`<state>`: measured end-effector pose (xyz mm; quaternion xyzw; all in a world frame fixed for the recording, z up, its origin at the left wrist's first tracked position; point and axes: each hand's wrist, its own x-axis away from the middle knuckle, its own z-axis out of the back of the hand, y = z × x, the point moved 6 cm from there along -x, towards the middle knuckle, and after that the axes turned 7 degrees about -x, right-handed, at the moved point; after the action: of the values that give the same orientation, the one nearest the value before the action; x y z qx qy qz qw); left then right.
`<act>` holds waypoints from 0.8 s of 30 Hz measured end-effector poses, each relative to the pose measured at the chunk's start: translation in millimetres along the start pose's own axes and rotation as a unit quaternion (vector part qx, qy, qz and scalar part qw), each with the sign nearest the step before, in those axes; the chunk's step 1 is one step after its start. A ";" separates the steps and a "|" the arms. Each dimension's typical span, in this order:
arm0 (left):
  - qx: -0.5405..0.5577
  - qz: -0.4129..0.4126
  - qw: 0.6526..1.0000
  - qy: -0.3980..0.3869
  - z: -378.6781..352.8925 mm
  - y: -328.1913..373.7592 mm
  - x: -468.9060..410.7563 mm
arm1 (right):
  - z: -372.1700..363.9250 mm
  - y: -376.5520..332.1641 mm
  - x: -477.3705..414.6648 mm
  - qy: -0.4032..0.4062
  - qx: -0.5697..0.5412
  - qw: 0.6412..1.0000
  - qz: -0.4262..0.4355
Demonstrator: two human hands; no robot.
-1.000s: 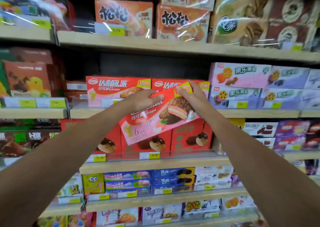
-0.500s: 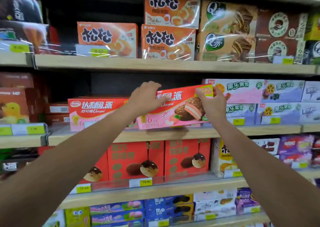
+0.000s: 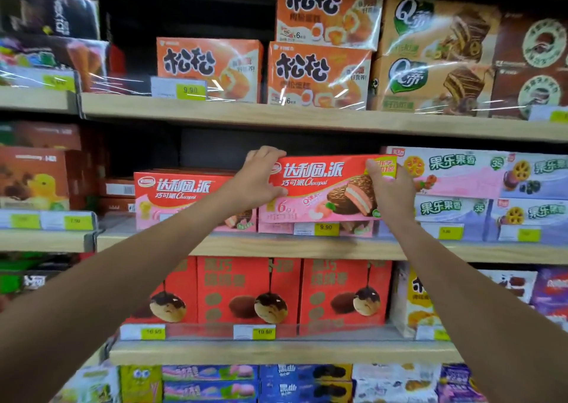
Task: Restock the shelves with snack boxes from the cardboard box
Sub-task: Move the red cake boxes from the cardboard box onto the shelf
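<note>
1. Head view: both arms reach up to the middle shelf (image 3: pixel 276 246), where a red-and-pink pie box (image 3: pixel 325 187) sits on top of a matching box (image 3: pixel 316 227) behind a price tag (image 3: pixel 325 227).
2. The left hand (image 3: pixel 261 178) clamps the box's left end, fingers (image 3: pixel 270 152) curled over its top edge.
3. The right hand (image 3: pixel 390 187) grips the right end, fingers closed on the box.
4. A second identical box (image 3: pixel 184 193) stands just beside it on the left; purple fruit-snack boxes (image 3: pixel 461 172) flank the right.

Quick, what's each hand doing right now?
Left hand: closed on the left end of the red pie box.
Right hand: closed on the same box's right end.
</note>
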<state>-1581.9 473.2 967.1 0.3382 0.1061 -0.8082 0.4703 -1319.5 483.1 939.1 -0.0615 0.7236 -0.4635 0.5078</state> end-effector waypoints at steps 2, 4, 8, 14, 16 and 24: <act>0.003 0.002 1.000 0.003 -3.3 0.6 -1.0 | 1.7 1.9 0.0 0.007 0.039 0.999 0.014; 0.006 0.004 1.000 0.006 -5.1 -0.6 -2.2 | 1.7 1.4 1.7 0.003 0.053 0.999 0.011; -0.005 0.009 1.000 0.007 -6.6 -4.0 -6.1 | 0.8 1.9 0.3 -0.004 0.074 0.997 0.007; -0.004 0.009 1.000 0.021 -9.3 -7.7 -9.2 | 0.8 3.0 -1.2 -0.027 0.071 0.997 0.017; 0.001 0.012 1.000 0.027 -12.9 -8.3 -9.6 | -0.8 5.7 -1.8 -0.040 0.069 0.997 0.011; -0.013 0.005 0.999 0.052 -24.3 -13.8 -17.6 | -9.2 15.3 -0.4 -0.049 0.045 0.998 0.011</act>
<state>-1576.7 504.6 958.3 0.3743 0.1395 -0.7857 0.4724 -1320.8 497.5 928.6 -0.0534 0.6769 -0.4863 0.5499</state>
